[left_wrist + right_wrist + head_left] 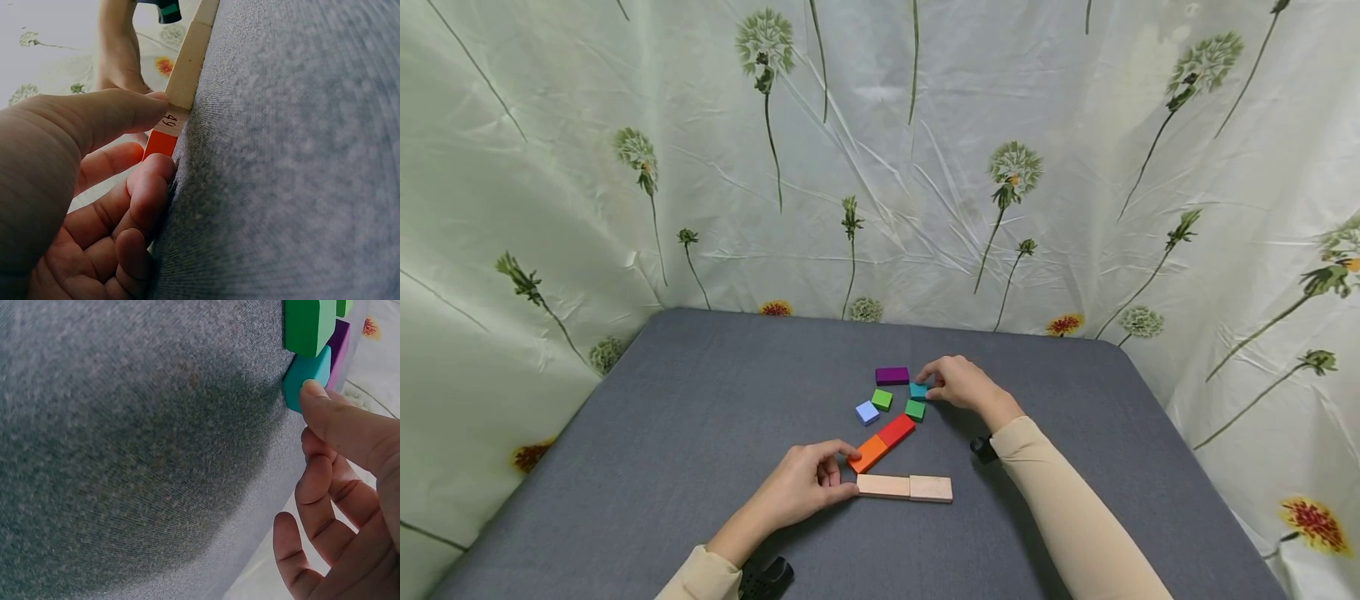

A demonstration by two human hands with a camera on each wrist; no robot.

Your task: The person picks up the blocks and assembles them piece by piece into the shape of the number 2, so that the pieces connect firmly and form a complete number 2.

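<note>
In the head view my right hand (964,385) pinches a small teal block (917,391) between thumb and fingers. In the right wrist view the thumb lies on the near face of that teal block (304,378), beside a green block (310,328). My left hand (801,483) has its index fingertip at the orange block (869,453). Its thumb touches the left end of a plain wooden block (883,487); the left wrist view shows this end marked 49. The other left fingers are loosely bent. A red block (897,429) continues the orange one in a slanted line.
A purple block (892,377), a light green block (882,400), a blue block (867,412) and a darker green block (915,410) lie close together. A second plain wooden block (931,489) adjoins the first. A flowered curtain (880,167) hangs behind the grey table (700,400).
</note>
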